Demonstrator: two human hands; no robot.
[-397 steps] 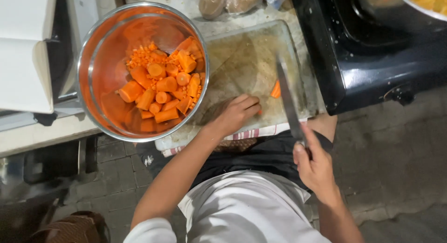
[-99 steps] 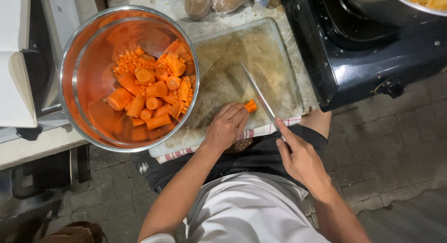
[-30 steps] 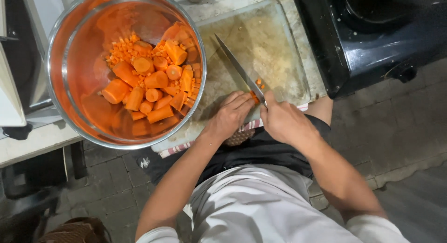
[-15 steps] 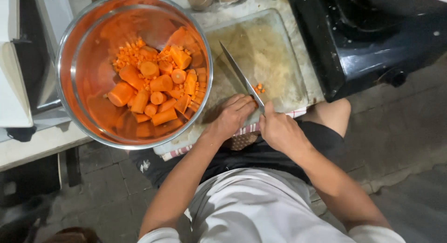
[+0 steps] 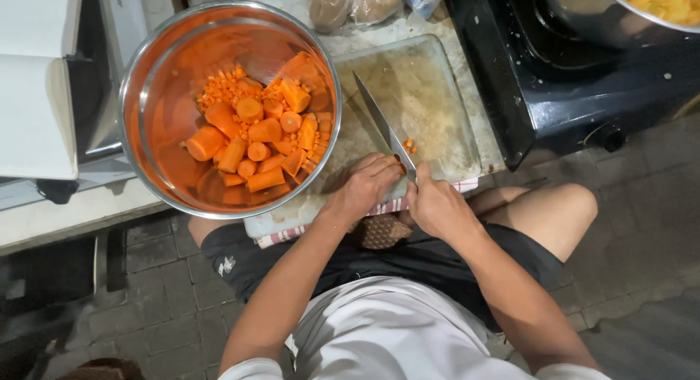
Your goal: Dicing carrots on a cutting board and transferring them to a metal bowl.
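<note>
Gripping the knife (image 5: 384, 131) by its handle, the right hand (image 5: 436, 205) is closed tight around it, and the long blade points toward 11 o'clock over the cutting board (image 5: 430, 81). At 9 o'clock from this hand, just beside it, the left hand (image 5: 364, 187) lies with curled fingers on a small piece of carrot (image 5: 399, 166) (only an orange edge shows between the fingertips and the blade), so this hand is closed on the carrot and presses it on the board.

At 2 o'clock from the hands stands the black stove (image 5: 583, 67), the biggest thing. At 10 o'clock is the round metal bowl (image 5: 146, 88), and its rim lies over the left edge of the board. Inside are many carrot chunks (image 5: 255, 139), some thick and some cut very small. The cutting board is pale and stained, and under its near edge shows a striped cloth (image 5: 292, 234). Just beside the blade, at 1 o'clock from the right hand, lie a few tiny orange bits (image 5: 410, 145)
</note>
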